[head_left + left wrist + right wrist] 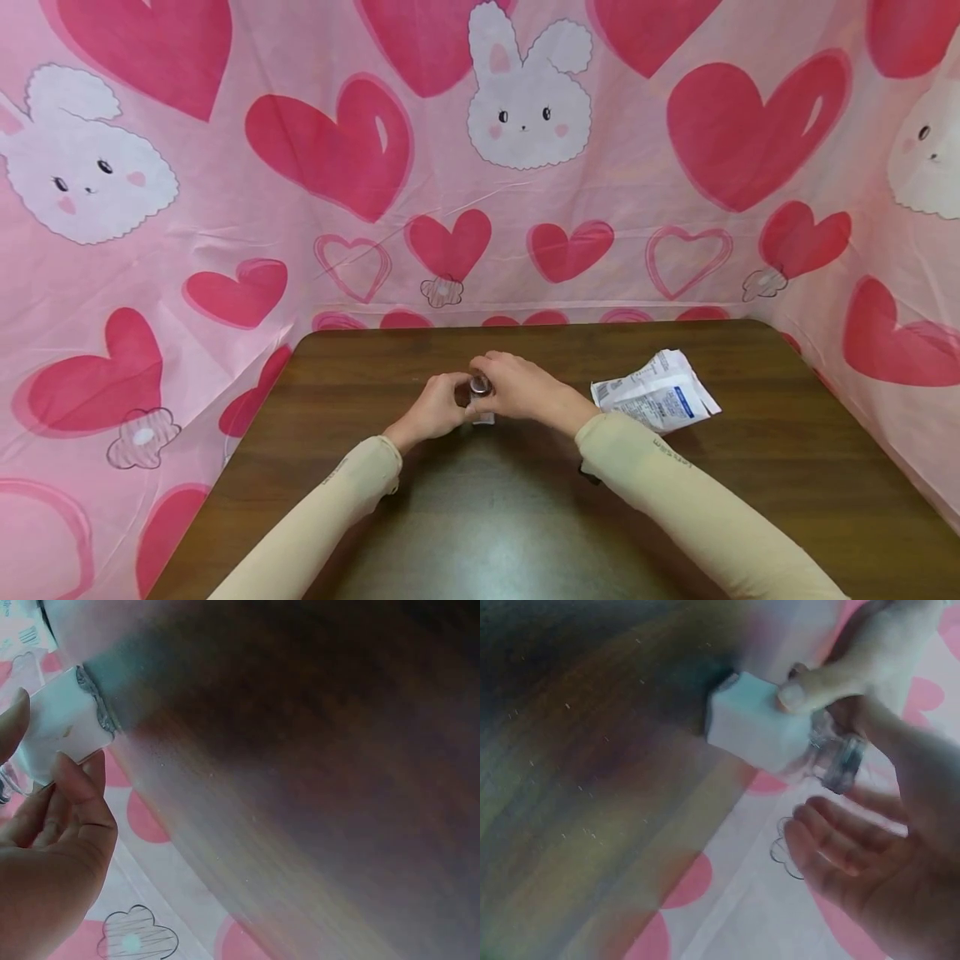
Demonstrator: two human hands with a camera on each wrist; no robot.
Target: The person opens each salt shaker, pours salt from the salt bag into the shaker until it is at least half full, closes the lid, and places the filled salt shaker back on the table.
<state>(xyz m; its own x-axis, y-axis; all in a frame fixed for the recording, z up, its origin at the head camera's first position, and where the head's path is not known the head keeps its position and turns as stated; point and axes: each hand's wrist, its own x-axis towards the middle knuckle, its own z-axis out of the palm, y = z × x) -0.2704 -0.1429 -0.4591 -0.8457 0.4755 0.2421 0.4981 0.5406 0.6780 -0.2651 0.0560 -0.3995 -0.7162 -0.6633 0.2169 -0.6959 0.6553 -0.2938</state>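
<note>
A small bottle (754, 724) with a white body, a clear neck and a shiny cap (480, 386) is near the middle of the table. My left hand (437, 407) grips the bottle's body; in the left wrist view its fingers (79, 796) press along the white side. From the right, my right hand (517, 386) has its thumb and index finger around the cap, while its other fingers (832, 840) stay loosely bent and apart from the bottle. Where the thumb meets the cap is partly hidden.
A white printed pouch (660, 392) with a blue label lies on the brown wooden table (480, 517), right of the hands. Behind the table and at both sides hangs a pink cloth (585, 192) with hearts and rabbits.
</note>
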